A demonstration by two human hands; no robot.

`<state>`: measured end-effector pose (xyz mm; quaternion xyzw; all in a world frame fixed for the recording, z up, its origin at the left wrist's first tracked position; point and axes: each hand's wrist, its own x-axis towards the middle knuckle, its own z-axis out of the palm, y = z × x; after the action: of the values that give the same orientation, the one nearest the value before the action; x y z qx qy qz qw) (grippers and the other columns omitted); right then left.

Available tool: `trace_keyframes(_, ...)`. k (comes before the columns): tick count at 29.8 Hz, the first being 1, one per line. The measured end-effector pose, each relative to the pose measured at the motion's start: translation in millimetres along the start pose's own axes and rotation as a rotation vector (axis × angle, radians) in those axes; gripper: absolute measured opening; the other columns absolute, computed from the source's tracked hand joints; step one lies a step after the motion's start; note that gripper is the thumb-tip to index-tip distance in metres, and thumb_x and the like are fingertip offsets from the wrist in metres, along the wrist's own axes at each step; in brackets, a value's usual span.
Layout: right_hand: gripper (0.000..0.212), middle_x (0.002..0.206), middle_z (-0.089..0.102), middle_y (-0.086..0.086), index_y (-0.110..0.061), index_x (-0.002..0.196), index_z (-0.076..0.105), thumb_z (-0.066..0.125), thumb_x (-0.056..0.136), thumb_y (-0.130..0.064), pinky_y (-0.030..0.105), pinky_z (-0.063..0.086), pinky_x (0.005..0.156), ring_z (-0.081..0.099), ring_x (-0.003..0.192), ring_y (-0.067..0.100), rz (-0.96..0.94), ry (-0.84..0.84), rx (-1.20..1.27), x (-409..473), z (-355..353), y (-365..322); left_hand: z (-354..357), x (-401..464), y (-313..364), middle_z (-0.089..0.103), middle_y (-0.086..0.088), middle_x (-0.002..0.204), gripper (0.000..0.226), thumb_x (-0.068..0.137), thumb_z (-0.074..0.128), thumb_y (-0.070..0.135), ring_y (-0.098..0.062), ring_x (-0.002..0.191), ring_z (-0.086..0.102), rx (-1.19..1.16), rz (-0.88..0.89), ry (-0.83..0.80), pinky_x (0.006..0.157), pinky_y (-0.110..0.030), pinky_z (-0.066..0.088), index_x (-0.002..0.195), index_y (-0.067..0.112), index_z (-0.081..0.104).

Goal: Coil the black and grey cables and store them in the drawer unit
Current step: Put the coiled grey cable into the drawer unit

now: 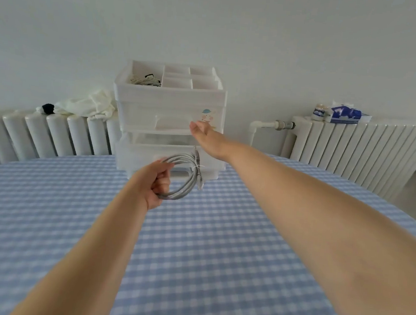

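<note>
My left hand (157, 184) grips a coiled grey cable (187, 180) tied with a thin white twist tie, held above the table just in front of the drawer unit (172, 98). The unit is white translucent plastic with stacked drawers and an open top tray. The tray's left compartment holds a bundle of light cable with a dark plug (144, 79). The lower drawer (151, 152) stands pulled out a little. My right hand (204, 134) reaches to the upper drawer's handle (172, 123), fingers at its right end. No black cable on the table is in view.
The drawer unit stands at the far edge of a round table with a blue-and-white checked cloth (217, 260). White radiators (355, 151) line the wall behind. A white cloth (87, 105) lies on the left radiator, a tissue pack (345, 114) and small jar on the right.
</note>
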<state>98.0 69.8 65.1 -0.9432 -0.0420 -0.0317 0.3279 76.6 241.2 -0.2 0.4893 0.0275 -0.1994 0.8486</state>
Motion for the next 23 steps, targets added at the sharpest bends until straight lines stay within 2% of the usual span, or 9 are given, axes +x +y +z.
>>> trace_keyframes(5, 0.075, 0.161, 0.015, 0.003, -0.020, 0.152, 0.015, 0.023, 0.093, -0.066, 0.042, 0.014, 0.119, 0.018, 0.146, 0.023, -0.001, -0.011, 0.039, 2, 1, 3, 1, -24, -1, 0.029, 0.008, 0.045, 0.022, 0.095, 0.051, 0.008, -0.002, 0.028, 0.020, 0.022, -0.023, -0.032, 0.026, -0.014, 0.014, 0.077, 0.021, 0.049)
trace_keyframes(8, 0.061, 0.155, 0.031, 0.006, -0.016, 0.147, 0.029, 0.032, 0.098, -0.053, 0.041, 0.022, 0.116, 0.031, 0.141, 0.022, -0.063, 0.053, 0.086, -1, 4, 11, 14, -38, -1, 0.028, 0.008, 0.045, 0.025, 0.093, 0.055, 0.009, -0.002, 0.029, 0.019, 0.161, -0.052, -0.045, 0.027, -0.013, 0.014, 0.072, 0.019, 0.047)
trace_keyframes(11, 0.044, 0.132, 0.054, 0.004, -0.011, 0.132, 0.047, 0.037, 0.101, -0.041, 0.039, 0.033, 0.109, 0.047, 0.122, 0.015, -0.109, 0.208, 0.240, -10, 4, 18, 29, -52, 19, 0.031, 0.008, 0.048, 0.020, 0.091, 0.061, 0.015, -0.001, 0.030, 0.022, 0.245, -0.008, -0.102, 0.027, -0.012, 0.017, 0.073, 0.018, 0.053)
trace_keyframes(14, 0.033, 0.113, 0.061, 0.002, -0.014, 0.115, 0.053, 0.033, 0.101, -0.037, 0.039, 0.042, 0.097, 0.055, 0.108, 0.021, -0.078, 0.341, 0.272, -26, 0, 20, 39, -51, 58, 0.037, 0.006, 0.051, 0.024, 0.092, 0.060, 0.024, -0.002, 0.033, 0.027, 0.199, 0.124, -0.076, 0.030, -0.013, 0.024, 0.071, 0.018, 0.049)
trace_keyframes(17, 0.033, 0.126, 0.058, 0.008, -0.016, 0.132, 0.043, 0.032, 0.102, -0.024, 0.037, 0.044, 0.091, 0.056, 0.111, 0.024, -0.228, 0.479, 0.142, -46, -2, 18, 49, -34, 86, 0.032, 0.004, 0.050, 0.030, 0.102, 0.045, 0.019, -0.004, 0.033, 0.024, 0.086, 0.145, -0.032, 0.032, -0.013, 0.023, 0.072, 0.016, 0.041)
trace_keyframes(19, 0.042, 0.136, 0.051, 0.006, -0.019, 0.141, 0.035, 0.034, 0.100, -0.015, 0.038, 0.044, 0.092, 0.054, 0.115, 0.024, -0.359, 0.466, 0.023, -56, -1, 15, 54, -17, 93, 0.030, 0.003, 0.046, 0.032, 0.103, 0.035, 0.009, -0.006, 0.030, 0.025, 0.103, 0.089, 0.021, 0.031, -0.014, 0.022, 0.072, 0.015, 0.037)
trace_keyframes(21, 0.046, 0.145, 0.042, 0.005, -0.022, 0.145, 0.031, 0.035, 0.100, -0.017, 0.040, 0.044, 0.095, 0.049, 0.124, 0.025, -0.425, 0.401, -0.123, -60, 2, 15, 57, -3, 95, 0.031, 0.001, 0.040, 0.032, 0.100, 0.028, 0.002, -0.008, 0.027, 0.025, 0.184, 0.021, 0.081, 0.031, -0.014, 0.023, 0.070, 0.014, 0.033)
trace_keyframes(23, 0.046, 0.151, 0.033, 0.005, -0.022, 0.147, 0.028, 0.036, 0.102, -0.029, 0.040, 0.041, 0.099, 0.041, 0.133, 0.025, -0.436, 0.363, -0.209, -59, 7, 16, 58, 6, 93, 0.031, -0.002, 0.039, 0.031, 0.098, 0.027, 0.000, -0.008, 0.025, 0.025, 0.260, -0.019, 0.135, 0.031, -0.014, 0.024, 0.071, 0.013, 0.032)
